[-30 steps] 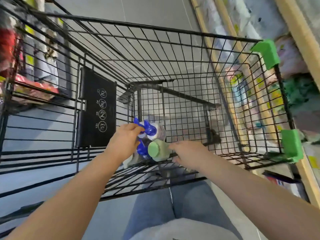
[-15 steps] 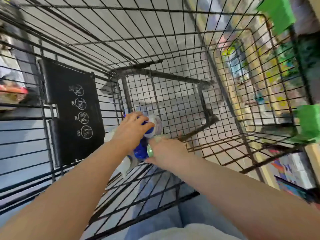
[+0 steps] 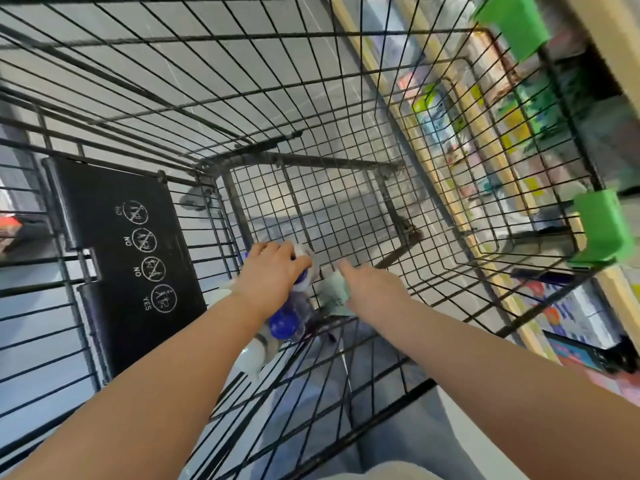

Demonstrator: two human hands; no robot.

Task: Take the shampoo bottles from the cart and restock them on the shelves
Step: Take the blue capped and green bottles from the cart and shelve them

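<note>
Left hand point(image 3: 273, 271) gripping a blue-capped bottle point(image 3: 304, 268); right hand point(image 3: 372, 289) around a pale-green bottle point(image 3: 334, 289).

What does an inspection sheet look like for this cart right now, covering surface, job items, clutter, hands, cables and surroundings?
Surface: black wire cart, seen from above; grey floor shows through the mesh.
Job's things: shampoo bottles bunched at the cart's near corner: a blue-capped bottle, a white bottle, a pale green bottle.
Clutter: nothing seen.
Hands: left hand curled over the top of a bottle with a white and blue top; right hand at the green bottle, its grip hidden.
Cables: nothing seen.
Surroundings: black warning panel on the cart's left side; green corner guards; blurred stocked shelves to the right.
</note>
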